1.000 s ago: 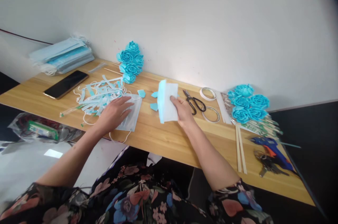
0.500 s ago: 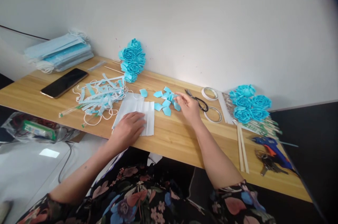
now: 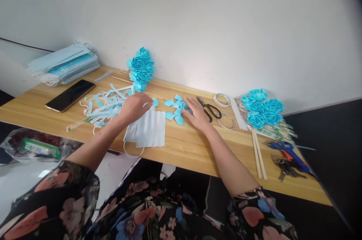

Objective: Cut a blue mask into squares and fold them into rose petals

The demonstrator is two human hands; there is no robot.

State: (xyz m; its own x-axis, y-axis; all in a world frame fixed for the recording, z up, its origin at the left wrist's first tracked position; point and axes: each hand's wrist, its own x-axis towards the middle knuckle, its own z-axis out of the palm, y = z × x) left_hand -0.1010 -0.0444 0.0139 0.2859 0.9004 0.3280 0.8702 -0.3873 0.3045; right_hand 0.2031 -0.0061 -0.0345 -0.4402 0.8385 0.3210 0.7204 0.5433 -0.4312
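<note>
My left hand reaches over the top of the flat, pleated face-mask sheets. Its fingers are curled together at the tips on a small blue petal piece, whose left part they cover. A white ear loop hangs from the lower edge of the sheets. Fingers apart, my right hand rests at the right side of a group of cut blue petal pieces, covering some of them. Black-handled scissors lie just right of this hand.
Cut strips and ear loops lie left, by a phone and stacked masks. Blue fabric roses stand as one bunch at the wall and another at right. Tape rolls, wooden sticks, a glue gun and keys lie right.
My left hand has moved up off the mask sheets to the single petal piece. My right hand has gone from a pinch to spread fingers, lowered onto the petal group.
</note>
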